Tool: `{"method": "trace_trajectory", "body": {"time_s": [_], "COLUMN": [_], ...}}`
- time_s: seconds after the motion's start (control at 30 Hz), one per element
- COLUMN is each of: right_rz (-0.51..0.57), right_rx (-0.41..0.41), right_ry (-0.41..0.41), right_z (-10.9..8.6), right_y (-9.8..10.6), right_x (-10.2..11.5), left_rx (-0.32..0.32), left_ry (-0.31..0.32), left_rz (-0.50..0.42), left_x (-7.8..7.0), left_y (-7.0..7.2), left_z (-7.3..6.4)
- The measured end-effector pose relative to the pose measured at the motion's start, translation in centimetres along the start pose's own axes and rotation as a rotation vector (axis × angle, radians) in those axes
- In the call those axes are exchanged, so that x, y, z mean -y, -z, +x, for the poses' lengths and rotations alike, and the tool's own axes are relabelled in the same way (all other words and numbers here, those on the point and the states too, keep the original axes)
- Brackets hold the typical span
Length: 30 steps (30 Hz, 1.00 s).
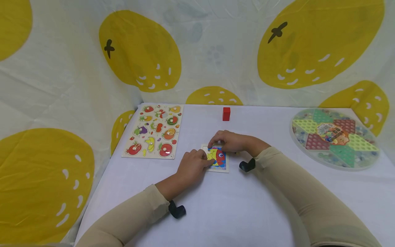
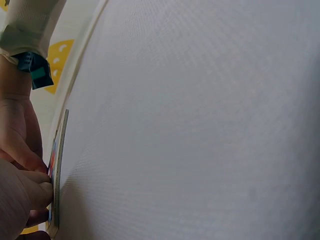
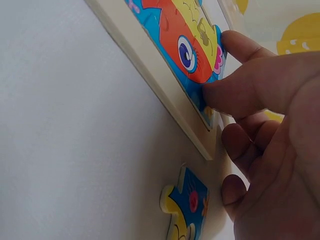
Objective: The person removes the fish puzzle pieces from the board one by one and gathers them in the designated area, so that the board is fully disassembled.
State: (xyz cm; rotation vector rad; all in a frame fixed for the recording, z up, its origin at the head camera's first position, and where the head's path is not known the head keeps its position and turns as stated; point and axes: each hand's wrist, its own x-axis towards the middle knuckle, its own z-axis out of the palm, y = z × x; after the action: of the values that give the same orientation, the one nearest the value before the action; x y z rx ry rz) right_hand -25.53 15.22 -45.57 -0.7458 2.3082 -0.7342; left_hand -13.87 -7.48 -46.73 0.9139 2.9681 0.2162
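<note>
A small wooden fish jigsaw puzzle (image 1: pixel 220 165) lies on the white table, its face red with a blue eye and its body yellow. My left hand (image 1: pixel 192 167) holds it at the left side, with the thumb pressed on the picture and the other fingers bent beside the frame. At the far edge, my right hand (image 1: pixel 235 141) has its thumb and index finger spanning the corner piece (image 3: pixel 192 55) with the fish's eye. Under the right palm, a loose blue-and-yellow puzzle piece (image 3: pixel 192 202) lies beside the frame; the hand hides most of it in the head view.
To the left lies a fruit peg board (image 1: pixel 154 132). A red block (image 1: pixel 226 114) stands behind the puzzle. On the right sits a round Chinese checkers board (image 1: pixel 334 137) under a clear cover. A lemon-print cloth (image 1: pixel 216 51) hangs behind the table.
</note>
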Motion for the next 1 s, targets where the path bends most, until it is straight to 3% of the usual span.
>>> {"method": "trace_trajectory", "body": {"time_s": [0.33, 0.77, 1.0], "right_rz": [0.006, -0.065, -0.013], "right_rx": [-0.015, 0.0, -0.02], "right_ry": [0.023, -0.002, -0.004], "right_z": [-0.16, -0.11, -0.04], "right_y": [0.06, 0.1, 0.23], "right_x": [0.27, -0.27, -0.53], "left_rx": [0.002, 0.022, 0.022], "left_ry": [0.002, 0.011, 0.017], "left_rz": [-0.014, -0.007, -0.009], "left_x": [0.02, -0.08, -0.19], "left_y": [0.03, 0.06, 0.23], "left_z": [0.01, 0.0, -0.03]}}
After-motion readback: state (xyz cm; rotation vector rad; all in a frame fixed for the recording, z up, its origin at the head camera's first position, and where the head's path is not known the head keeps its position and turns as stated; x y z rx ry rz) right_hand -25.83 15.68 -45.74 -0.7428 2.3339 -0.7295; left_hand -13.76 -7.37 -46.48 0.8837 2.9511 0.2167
